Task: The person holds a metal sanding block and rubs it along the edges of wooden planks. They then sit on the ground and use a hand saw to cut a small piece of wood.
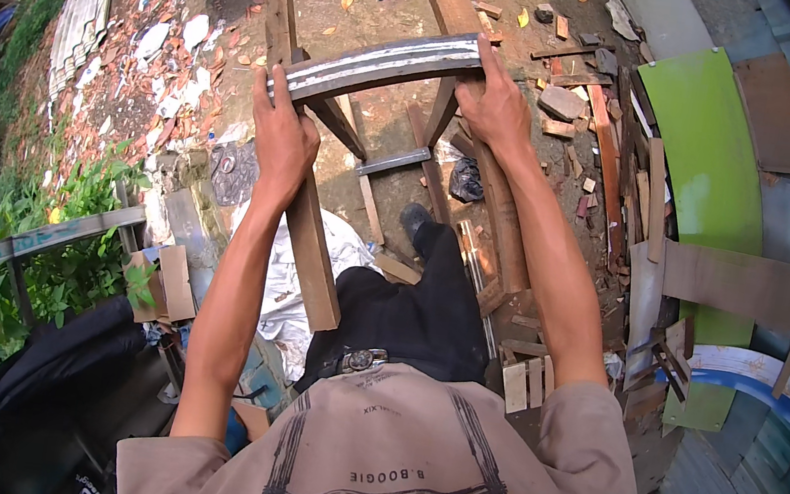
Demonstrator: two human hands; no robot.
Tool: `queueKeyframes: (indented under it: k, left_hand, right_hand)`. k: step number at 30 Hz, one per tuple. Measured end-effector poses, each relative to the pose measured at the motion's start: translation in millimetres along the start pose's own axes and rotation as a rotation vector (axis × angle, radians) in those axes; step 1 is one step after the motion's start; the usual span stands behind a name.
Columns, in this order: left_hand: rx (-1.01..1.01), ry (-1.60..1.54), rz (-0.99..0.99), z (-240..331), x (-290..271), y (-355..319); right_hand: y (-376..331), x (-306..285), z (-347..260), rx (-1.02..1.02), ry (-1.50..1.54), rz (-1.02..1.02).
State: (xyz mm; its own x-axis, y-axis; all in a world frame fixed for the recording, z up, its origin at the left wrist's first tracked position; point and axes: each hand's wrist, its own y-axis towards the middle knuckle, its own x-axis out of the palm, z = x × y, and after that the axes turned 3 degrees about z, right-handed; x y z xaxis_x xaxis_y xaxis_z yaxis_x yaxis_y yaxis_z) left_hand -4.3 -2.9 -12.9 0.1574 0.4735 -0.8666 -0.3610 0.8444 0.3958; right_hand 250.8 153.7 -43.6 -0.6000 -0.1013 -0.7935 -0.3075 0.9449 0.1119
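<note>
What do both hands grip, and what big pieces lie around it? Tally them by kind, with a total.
hands: 2, left hand and right hand
curved grey metal strip, gripped at both ends: 1
long wooden planks: 2
green curved panel: 1
Total: 6

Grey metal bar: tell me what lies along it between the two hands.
In the head view, only bare grey metal bar spans from the left hand to the right hand; nothing rests on it.
</note>
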Motion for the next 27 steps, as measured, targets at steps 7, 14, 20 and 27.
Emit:
queueKeyframes:
  k: [7,14,20,27]
  left_hand:
    - [0.072,-0.017,-0.039,-1,10,8]
    - [0.059,0.055,-0.102,-19,16,19]
    - [0.075,0.069,-0.135,-18,23,22]
    - [0.160,0.123,-0.088,-59,39,41]
  right_hand:
    - [-27,-11,-1,0.029,-0.289,0.100]
    - [-216,-76,-1,0.082,-0.053,0.544]
    - [-411,-14,87,0.792,0.263,0.558]
    - [-561,92,69,1.155,0.517,0.166]
